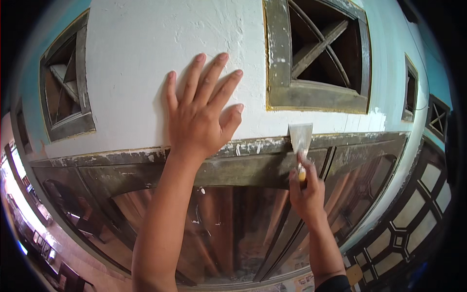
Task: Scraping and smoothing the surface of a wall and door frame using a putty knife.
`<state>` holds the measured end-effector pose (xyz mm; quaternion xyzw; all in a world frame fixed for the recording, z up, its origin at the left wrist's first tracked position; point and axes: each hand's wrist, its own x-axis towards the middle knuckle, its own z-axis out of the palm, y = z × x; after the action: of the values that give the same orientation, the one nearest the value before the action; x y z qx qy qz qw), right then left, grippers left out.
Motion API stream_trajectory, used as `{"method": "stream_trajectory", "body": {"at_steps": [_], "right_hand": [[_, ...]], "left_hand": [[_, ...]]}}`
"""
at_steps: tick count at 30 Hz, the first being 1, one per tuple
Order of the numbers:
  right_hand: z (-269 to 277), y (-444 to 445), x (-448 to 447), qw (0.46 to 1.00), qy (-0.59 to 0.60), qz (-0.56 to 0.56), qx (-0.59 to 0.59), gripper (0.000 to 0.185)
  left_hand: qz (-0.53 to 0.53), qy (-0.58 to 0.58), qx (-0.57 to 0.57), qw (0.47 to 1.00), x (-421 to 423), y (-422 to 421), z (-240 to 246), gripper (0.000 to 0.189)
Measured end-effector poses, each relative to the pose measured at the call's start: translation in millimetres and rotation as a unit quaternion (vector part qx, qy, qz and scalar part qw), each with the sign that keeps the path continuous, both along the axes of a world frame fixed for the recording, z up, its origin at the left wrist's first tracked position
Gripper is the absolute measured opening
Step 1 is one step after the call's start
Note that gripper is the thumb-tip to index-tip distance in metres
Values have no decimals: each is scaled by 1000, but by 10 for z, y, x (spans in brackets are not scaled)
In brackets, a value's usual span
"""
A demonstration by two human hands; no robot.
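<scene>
My left hand [202,109] lies flat against the white-coated wall [131,80], its fingers spread and holding nothing. In my right hand [308,188] is a putty knife [301,135], gripped by its handle with the blade pointing up. The blade's edge overlaps the lower strip of wall, just above the dark wooden frame [248,171] of the glazed panels; whether it touches the wall I cannot tell. White smears mark the top rail of that frame. Above and right of the knife is a wooden vent opening [317,54] with crossed bars, edged by yellowish tape or residue.
Another wooden vent opening [67,80] is set in the wall at left. Below the rail, glass panes [215,226] have reddish-brown curtains behind them. A dark door with pale panels [414,215] stands at right. Tiled floor [69,248] and furniture show far below at left.
</scene>
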<state>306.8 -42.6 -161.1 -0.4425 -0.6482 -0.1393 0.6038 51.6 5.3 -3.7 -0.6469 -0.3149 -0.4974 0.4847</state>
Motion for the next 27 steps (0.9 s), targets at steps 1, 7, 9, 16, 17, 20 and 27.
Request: {"method": "stream_trajectory", "body": {"at_steps": [1, 7, 9, 16, 17, 20, 27], "right_hand": [[89, -3, -28, 1000, 3, -1, -6, 51], [-58, -33, -51, 999, 2, 12, -35, 53], [-14, -11, -58, 1000, -3, 10, -25, 53], [-12, 13, -161, 999, 20, 35, -4, 50], [-17, 4, -178, 999, 15, 29, -2, 50], [186, -6, -178, 1000, 10, 9, -17, 51], [-79, 3, -247, 1000, -1, 28, -6, 49]], "left_hand": [[-6, 1, 1, 1000, -5, 7, -14, 49], [-14, -6, 10, 1000, -5, 51, -10, 49], [-14, 1, 15, 1000, 10, 48, -13, 49], [-21, -4, 16, 1000, -34, 71, -31, 49], [-24, -1, 19, 1000, -40, 72, -28, 49], [-38, 0, 21, 999, -22, 77, -22, 49], [-44, 2, 26, 999, -20, 99, -42, 48]]}}
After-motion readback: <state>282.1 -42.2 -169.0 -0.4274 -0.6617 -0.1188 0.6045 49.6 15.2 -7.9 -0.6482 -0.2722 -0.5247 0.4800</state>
